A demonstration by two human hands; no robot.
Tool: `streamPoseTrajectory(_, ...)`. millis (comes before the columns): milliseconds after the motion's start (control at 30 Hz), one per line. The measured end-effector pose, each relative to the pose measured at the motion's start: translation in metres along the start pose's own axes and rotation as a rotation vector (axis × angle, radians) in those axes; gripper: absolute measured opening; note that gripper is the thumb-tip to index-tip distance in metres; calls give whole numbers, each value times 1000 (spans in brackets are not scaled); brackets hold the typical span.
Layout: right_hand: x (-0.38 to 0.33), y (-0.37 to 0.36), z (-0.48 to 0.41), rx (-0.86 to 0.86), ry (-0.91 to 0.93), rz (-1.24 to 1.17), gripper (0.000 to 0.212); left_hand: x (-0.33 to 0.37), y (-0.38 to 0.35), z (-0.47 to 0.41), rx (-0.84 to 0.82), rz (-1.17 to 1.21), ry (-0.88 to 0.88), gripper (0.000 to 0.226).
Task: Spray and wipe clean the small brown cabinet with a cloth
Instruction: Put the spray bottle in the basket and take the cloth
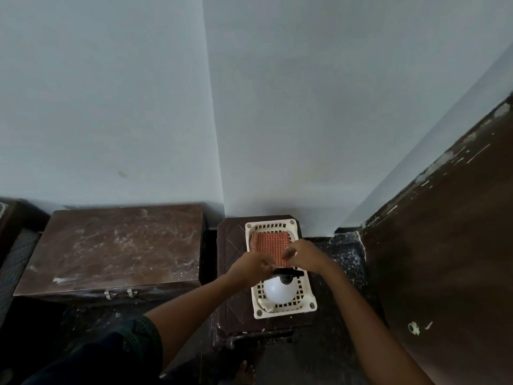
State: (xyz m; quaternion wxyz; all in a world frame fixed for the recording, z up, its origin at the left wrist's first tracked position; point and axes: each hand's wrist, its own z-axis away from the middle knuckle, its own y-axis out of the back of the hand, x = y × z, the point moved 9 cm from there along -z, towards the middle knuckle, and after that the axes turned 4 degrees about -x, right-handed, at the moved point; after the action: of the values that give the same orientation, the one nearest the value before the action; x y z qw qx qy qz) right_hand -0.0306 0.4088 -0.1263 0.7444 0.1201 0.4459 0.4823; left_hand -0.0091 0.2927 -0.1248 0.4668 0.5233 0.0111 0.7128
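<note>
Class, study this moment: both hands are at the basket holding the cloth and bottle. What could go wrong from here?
1. Lifting the orange checked cloth could tip the white round spray bottle standing right beside it.
2. The cream perforated plastic basket sits loose on the dark brown stool; a tug by either hand might slide it.

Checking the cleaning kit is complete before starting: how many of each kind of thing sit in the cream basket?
Orange checked cloth: 1
White spray bottle with black head: 1
Total in the cream basket: 2
</note>
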Motion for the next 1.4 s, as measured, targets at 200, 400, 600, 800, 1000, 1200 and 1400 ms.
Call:
streamPoseTrajectory(200, 48, 16, -70, 266, -251, -203, 21, -34, 39, -34, 100, 49, 94, 24)
streamPoseTrajectory(400, 117, -10, -121, 354, -503, -558, 19, -80, 49, -64, 150, 68, 175, 24)
streamPoseTrajectory(600, 127, -22, -138, 354, -608, -587, 30, -109, 40, -60, 133, 84, 237, 24)
streamPoseTrajectory(800, 114, -23, -138, 300, -586, -618, 19, -107, 43, -53, 128, 100, 237, 24)
streamPoseTrajectory(1000, 65, 6, -111, 268, -267, -764, 16, -92, 68, -49, 105, 110, 216, 23)
streamPoseTrajectory(1200, -2, 34, -58, 286, -13, -892, 23, -61, 101, -27, 214, 186, 136, 33)
streamPoseTrajectory(1400, -96, 30, -23, 127, 287, -1280, 26, -86, 121, 15, 211, 616, 258, 94)
